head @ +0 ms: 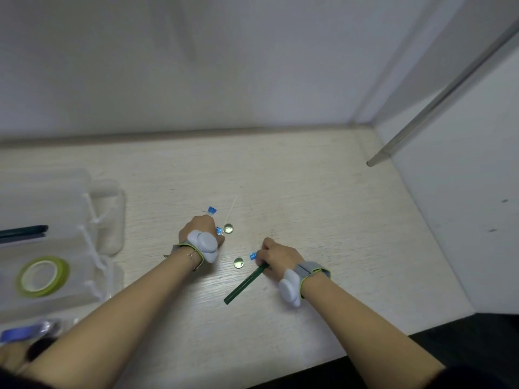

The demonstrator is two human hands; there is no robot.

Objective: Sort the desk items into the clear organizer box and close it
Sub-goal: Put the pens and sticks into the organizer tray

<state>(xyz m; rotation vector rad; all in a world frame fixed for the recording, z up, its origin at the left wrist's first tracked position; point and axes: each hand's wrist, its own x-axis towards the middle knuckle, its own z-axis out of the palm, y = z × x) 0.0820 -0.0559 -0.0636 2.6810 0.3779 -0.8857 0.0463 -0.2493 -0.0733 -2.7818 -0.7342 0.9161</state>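
The clear organizer box [92,220] stands open at the left of the desk, holding a roll of green tape [42,276] and dark pens [24,231]. My left hand [200,228] is curled over small items mid-desk, with a blue clip [219,231] at its fingers. Another blue clip [212,210] lies just beyond it, beside a thin white stick [230,210]. Two round greenish glass beads [228,228] [238,262] lie between my hands. My right hand [276,255] grips a dark green pen [245,284] and touches a third blue clip [253,256].
The wooden desk [323,206] runs back to a white wall and a white side panel on the right. A grey metal rod [438,99] slants down from the upper right. Blue-wrapped items [25,331] lie at the box's near-left corner.
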